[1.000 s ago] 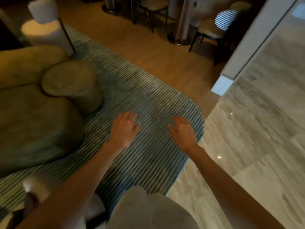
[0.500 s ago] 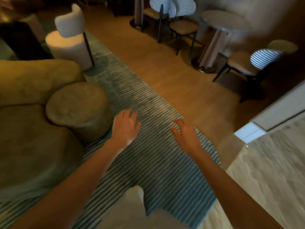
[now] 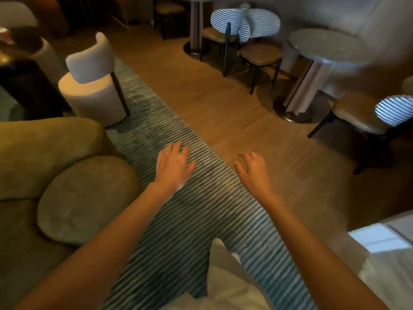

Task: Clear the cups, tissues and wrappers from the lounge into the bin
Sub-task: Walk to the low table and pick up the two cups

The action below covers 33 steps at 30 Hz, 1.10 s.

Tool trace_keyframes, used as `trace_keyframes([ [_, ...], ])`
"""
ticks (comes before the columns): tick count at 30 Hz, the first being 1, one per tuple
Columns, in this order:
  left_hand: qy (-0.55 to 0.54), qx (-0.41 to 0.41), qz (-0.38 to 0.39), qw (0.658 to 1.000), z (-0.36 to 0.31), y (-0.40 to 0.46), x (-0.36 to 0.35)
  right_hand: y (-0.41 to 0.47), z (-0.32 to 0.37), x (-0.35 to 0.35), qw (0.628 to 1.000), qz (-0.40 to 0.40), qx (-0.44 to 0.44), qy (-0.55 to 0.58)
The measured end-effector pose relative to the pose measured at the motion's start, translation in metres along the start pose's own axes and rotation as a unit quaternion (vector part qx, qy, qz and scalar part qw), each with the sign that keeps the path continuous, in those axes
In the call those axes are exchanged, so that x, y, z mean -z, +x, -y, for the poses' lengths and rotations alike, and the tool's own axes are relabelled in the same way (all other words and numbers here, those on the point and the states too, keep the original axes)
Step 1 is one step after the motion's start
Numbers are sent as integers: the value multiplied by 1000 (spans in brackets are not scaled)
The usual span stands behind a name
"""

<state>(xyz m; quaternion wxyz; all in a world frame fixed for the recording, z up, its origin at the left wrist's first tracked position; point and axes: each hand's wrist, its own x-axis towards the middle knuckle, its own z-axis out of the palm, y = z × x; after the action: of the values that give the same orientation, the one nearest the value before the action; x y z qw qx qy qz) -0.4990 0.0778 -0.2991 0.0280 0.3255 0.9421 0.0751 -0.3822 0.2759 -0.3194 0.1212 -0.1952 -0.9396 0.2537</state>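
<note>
**Empty hands, no litter in sight**

Both the left hand [image 3: 173,165] and right hand [image 3: 253,170] hovered over the rug [image 3: 201,220], fingers loose, holding nothing. No cups, tissues, wrappers or bin showed. Likely light and crushable; cups would want a gentle grip round the wall. Beyond stood a round table [image 3: 324,44].

Under both hands lies a ribbed woven rug [image 3: 201,220]; beyond the right hand [image 3: 252,173], matt wood floor [image 3: 223,108]; left of the left hand [image 3: 173,164], a suede-like matt sofa [image 3: 44,148].

Bare rug [image 3: 178,220] ahead, sofa [image 3: 44,153] leftward
</note>
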Motion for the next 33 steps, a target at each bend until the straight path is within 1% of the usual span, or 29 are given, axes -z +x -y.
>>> trace_keyframes([
  [4,16,31,-6,999,3,104,22,116,-15,14,997,6,60,-41],
  [6,10,51,-12,999,13,146,30,167,-20,10,996,20,75,-51],
  [11,1,108,20,994,55,232,25,284,-22,-23,987,68,135,-61],
  [14,-9,133,36,990,88,288,19,360,-14,-49,983,88,151,-48],
  [18,-19,151,32,988,142,382,22,472,1,-80,983,82,162,-41],
  [25,-13,150,11,989,233,548,45,645,45,-119,987,54,141,-56],
  [30,-12,139,7,990,290,635,40,737,65,-163,986,95,130,-47],
  [33,-7,153,20,988,334,696,31,804,73,-197,980,124,146,-56],
])
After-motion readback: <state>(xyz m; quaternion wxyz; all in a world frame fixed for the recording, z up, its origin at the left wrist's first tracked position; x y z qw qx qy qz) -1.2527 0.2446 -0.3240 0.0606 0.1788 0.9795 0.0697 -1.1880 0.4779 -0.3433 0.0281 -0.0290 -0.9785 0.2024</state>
